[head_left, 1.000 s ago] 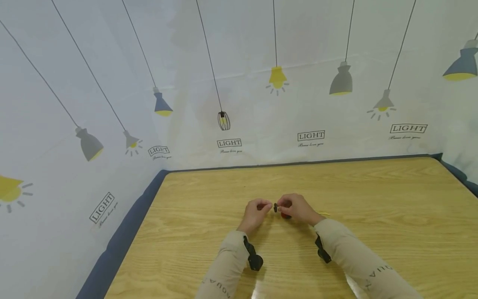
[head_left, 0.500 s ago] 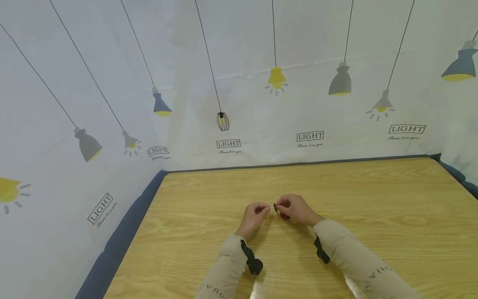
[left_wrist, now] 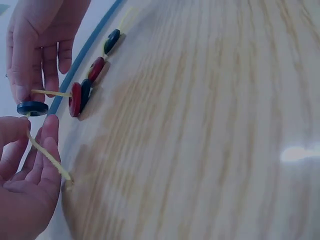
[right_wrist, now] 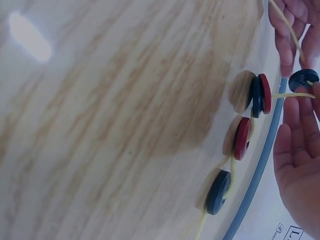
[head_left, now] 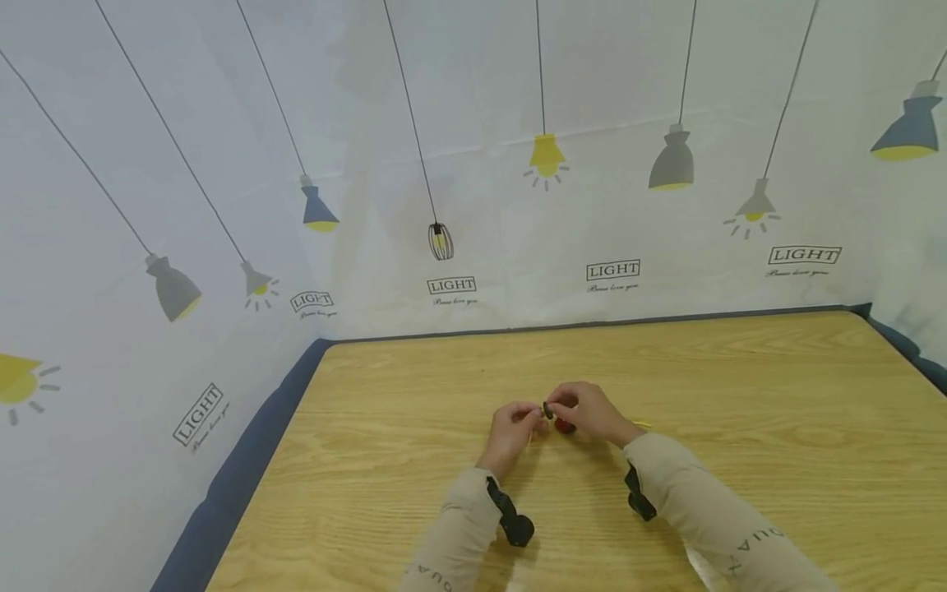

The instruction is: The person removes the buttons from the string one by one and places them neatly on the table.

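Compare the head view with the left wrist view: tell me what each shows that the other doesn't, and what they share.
Only the head view shows the printed lamps, readable LIGHT signs and the beige sleeves.

Only the left wrist view shows the farthest dark disc of the row on the table.

Both show that table, the left hand, the right hand, the held dark disc and some yellow cord.

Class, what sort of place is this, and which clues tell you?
Perhaps a craft corner indoors: a wood-grain table, walls printed with hanging lamps, and red and dark discs threaded on yellow string.
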Available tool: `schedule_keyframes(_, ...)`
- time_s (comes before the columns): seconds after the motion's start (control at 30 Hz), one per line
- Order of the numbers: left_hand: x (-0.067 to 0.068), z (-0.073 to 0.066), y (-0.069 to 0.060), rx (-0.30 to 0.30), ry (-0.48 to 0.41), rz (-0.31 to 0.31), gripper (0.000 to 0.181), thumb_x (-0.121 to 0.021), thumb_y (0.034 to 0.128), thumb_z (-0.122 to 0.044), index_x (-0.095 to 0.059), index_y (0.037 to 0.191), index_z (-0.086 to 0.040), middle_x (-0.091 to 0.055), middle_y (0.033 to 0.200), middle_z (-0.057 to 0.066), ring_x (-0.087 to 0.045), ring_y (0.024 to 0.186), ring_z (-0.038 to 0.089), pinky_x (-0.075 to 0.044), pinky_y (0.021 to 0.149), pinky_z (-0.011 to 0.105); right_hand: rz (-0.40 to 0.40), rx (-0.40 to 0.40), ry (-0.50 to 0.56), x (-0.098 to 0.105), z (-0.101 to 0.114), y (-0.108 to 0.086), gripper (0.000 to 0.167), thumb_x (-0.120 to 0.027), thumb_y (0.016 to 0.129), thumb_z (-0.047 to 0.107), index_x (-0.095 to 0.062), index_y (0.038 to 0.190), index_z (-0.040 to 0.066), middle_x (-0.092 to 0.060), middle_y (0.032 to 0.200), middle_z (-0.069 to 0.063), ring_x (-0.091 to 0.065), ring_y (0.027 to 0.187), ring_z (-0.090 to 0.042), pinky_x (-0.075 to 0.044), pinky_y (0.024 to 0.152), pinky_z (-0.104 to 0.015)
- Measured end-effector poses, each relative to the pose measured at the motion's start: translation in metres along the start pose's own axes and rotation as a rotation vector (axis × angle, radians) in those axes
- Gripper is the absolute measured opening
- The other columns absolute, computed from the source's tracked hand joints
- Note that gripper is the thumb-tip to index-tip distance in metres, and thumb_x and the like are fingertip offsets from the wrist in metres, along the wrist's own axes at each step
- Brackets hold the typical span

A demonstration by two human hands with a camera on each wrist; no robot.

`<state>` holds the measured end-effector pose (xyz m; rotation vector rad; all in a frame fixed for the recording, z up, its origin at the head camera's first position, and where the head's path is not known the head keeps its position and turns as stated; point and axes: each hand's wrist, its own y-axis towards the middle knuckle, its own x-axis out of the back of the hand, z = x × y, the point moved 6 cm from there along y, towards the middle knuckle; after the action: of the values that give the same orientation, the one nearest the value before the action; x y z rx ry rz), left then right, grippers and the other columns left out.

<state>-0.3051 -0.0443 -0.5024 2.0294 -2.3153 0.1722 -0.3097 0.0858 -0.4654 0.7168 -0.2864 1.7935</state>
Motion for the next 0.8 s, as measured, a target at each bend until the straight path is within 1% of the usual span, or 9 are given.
schedule_keyframes(0.03,-0.001,0.001,0.000,0.005,-0.008,-0.001,0.012,-0.055,0.0865,-0.006,-0.061,0.090,0.004,-0.065,0.079,0.015,-0.062,0.072,0.022,-0.041,0.055,0.021,0.002,-0.001,0.005,0.000,0.000,0.000,0.007,-0.059,0.085,0.009,-0.065,0.087,0.005,-0.063,0.082,-0.003,-0.057,0.072,-0.014,-0.046,0.064,-0.030)
schedule_keyframes(0.07,-0.001,-0.002,-0.002,0.004,-0.010,-0.004,0.011,-0.055,0.0863,-0.004,-0.061,0.089,0.005,-0.064,0.080,0.016,-0.062,0.072,0.023,-0.042,0.056,0.022,0.002,-0.002,0.007,0.000,-0.001,0.000,0.007,-0.059,0.085,0.008,-0.065,0.086,0.005,-0.063,0.082,-0.003,-0.057,0.072,-0.013,-0.046,0.064,-0.030)
schedule_keyframes(0.17,-0.003,0.001,-0.002,-0.002,-0.016,0.005,0.011,-0.055,0.0859,-0.004,-0.062,0.090,0.004,-0.065,0.081,0.015,-0.062,0.071,0.020,-0.043,0.057,0.023,0.000,0.012,0.012,0.001,0.000,-0.001,0.007,-0.058,0.085,0.008,-0.064,0.086,0.004,-0.063,0.082,-0.003,-0.057,0.073,-0.014,-0.046,0.064,-0.030)
schedule_keyframes(0.27,-0.005,0.001,-0.001,-0.002,-0.006,0.015,0.012,-0.056,0.0854,-0.005,-0.062,0.093,0.003,-0.065,0.083,0.015,-0.062,0.073,0.021,-0.045,0.059,0.025,-0.007,0.024,0.017,0.002,0.001,-0.001,0.008,-0.058,0.085,0.008,-0.065,0.086,0.004,-0.063,0.082,-0.003,-0.057,0.074,-0.015,-0.046,0.064,-0.030)
schedule_keyframes(0.3,-0.006,0.004,0.001,-0.001,-0.003,0.018,0.013,-0.057,0.0851,-0.006,-0.062,0.094,0.002,-0.065,0.083,0.014,-0.062,0.072,0.019,-0.045,0.060,0.025,-0.007,0.029,0.019,0.003,0.001,-0.002,0.008,-0.058,0.085,0.008,-0.065,0.086,0.004,-0.063,0.082,-0.003,-0.057,0.074,-0.015,-0.046,0.064,-0.030)
schedule_keyframes(0.43,-0.008,0.000,-0.002,0.006,0.009,0.022,0.024,-0.060,0.0829,-0.006,-0.057,0.105,0.003,-0.062,0.095,0.014,-0.061,0.083,0.023,-0.048,0.067,0.030,-0.002,0.033,0.026,0.004,0.000,-0.001,0.009,-0.058,0.085,0.008,-0.065,0.088,0.003,-0.063,0.083,-0.004,-0.058,0.074,-0.015,-0.047,0.065,-0.030)
schedule_keyframes(0.57,-0.009,-0.003,-0.004,0.000,0.020,0.059,0.039,-0.062,0.0812,-0.007,-0.051,0.117,0.002,-0.055,0.110,0.018,-0.057,0.096,0.026,-0.048,0.074,0.032,0.005,0.030,0.032,0.004,-0.001,-0.001,0.010,-0.058,0.085,0.009,-0.065,0.089,0.003,-0.063,0.084,-0.004,-0.058,0.076,-0.016,-0.047,0.066,-0.031)
schedule_keyframes(0.7,-0.013,-0.004,-0.003,-0.015,-0.007,0.110,0.041,-0.063,0.0811,-0.008,-0.049,0.119,0.002,-0.052,0.114,0.019,-0.054,0.101,0.027,-0.047,0.078,0.031,0.011,0.035,0.035,0.006,0.000,-0.001,0.010,-0.057,0.086,0.008,-0.064,0.090,0.002,-0.063,0.083,-0.005,-0.058,0.075,-0.017,-0.048,0.066,-0.031)
schedule_keyframes(0.8,-0.014,-0.003,-0.002,-0.021,-0.013,0.119,0.038,-0.063,0.0818,-0.009,-0.051,0.116,0.002,-0.054,0.112,0.017,-0.054,0.101,0.025,-0.047,0.077,0.030,0.010,0.038,0.039,0.007,0.000,-0.001,0.010,-0.057,0.086,0.007,-0.064,0.090,0.001,-0.063,0.083,-0.006,-0.059,0.076,-0.018,-0.047,0.067,-0.032)
